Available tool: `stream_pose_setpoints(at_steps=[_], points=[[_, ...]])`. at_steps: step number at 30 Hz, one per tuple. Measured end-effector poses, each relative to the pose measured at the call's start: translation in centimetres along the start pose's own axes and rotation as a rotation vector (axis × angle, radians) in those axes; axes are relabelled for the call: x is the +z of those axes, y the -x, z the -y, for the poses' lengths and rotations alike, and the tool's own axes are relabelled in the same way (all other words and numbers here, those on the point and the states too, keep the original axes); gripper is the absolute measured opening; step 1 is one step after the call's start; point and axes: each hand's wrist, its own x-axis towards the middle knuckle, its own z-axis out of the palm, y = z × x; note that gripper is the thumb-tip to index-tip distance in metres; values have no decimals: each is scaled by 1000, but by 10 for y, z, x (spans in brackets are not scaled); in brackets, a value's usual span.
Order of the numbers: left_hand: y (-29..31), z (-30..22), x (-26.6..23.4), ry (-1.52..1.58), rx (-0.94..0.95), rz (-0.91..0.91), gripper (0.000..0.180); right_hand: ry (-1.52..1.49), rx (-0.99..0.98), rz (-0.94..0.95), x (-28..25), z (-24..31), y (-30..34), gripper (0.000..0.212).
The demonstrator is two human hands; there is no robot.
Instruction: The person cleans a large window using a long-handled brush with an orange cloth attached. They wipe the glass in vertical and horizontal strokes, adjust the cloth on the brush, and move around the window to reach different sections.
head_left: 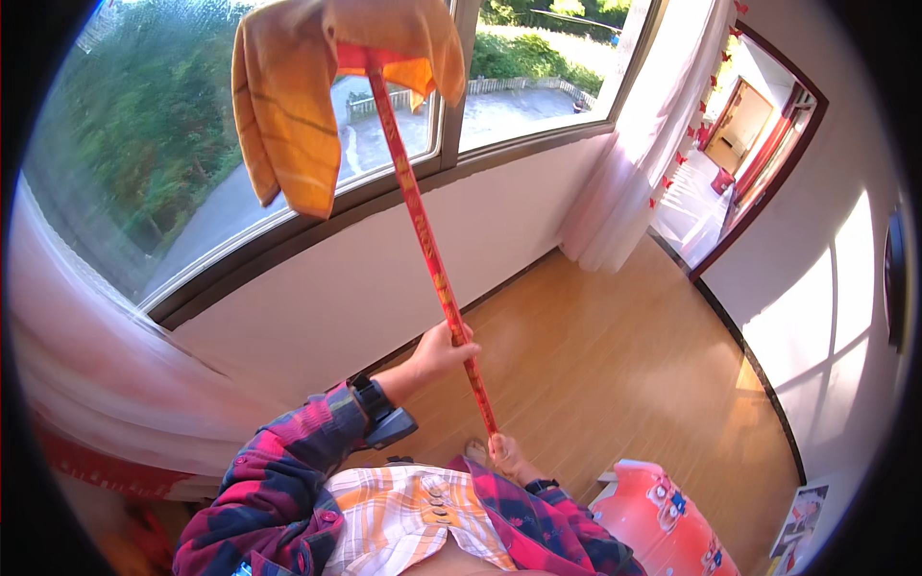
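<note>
A long red mop handle with a gold pattern [420, 213] slants up from my body toward the window. My left hand [444, 351] is wrapped round it partway down, and my right hand [509, 453] grips it close to its lower end. At the top, an orange-yellow cloth [288, 106] is draped over the red head of the pole and hangs down on both sides. It is held up before the window glass [125, 144]; I cannot tell whether the cloth touches the pane.
The dark window frame [451, 178] runs above a white wall [384, 250]. Pale curtains [624, 192] hang at both ends of the window. A pink patterned cover [663, 514] stands at my lower right on the wooden floor [615, 355]. An open doorway [740, 163] lies at far right.
</note>
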Motion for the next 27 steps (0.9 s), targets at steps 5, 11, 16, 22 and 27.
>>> stream_pose_setpoints(at_steps=[5,11,16,22,27], points=[[-30,0,52,204,-11,-94,41,-61,24,-7,-60,-52,-10,68],[-78,-55,76,200,-32,-257,26,-48,91,86,-140,-89,-74,76],[-128,-113,45,256,193,-396,24,-6,-145,3,-159,7,-155,73],[-163,-193,4,177,299,-459,28,-95,-251,-86,-163,84,-205,69],[-166,-122,34,72,228,-325,39,164,-164,-126,-186,50,-169,74]])
